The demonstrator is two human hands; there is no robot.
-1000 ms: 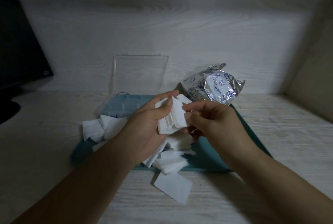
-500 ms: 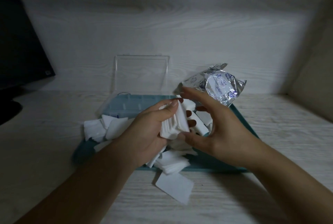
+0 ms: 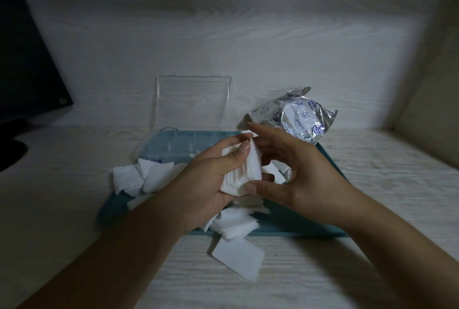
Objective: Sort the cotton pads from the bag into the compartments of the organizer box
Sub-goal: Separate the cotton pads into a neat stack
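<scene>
My left hand [image 3: 211, 179] grips a stack of white square cotton pads [image 3: 242, 172] above the blue organizer box [image 3: 173, 144], thumb across the stack's top. My right hand [image 3: 298, 172] cups the stack from the right, its thumb touching the lower edge and its fingers spread over the top corner. More loose pads [image 3: 139, 177] lie heaped over the box's left side and front [image 3: 236, 226]. One pad [image 3: 238, 256] lies on the table in front of the box. The silver foil bag [image 3: 300, 117] rests at the box's back right corner.
The box's clear lid [image 3: 192, 102] stands open against the pale wood-grain back wall. A dark monitor [image 3: 24, 60] occupies the far left. A side wall [image 3: 427, 85] closes in the right. The wooden table [image 3: 385, 172] extends to both sides of the box.
My right hand let go of the single pad it pinched, opened, and now cups the stack held in my left hand. The left hand has barely moved.
</scene>
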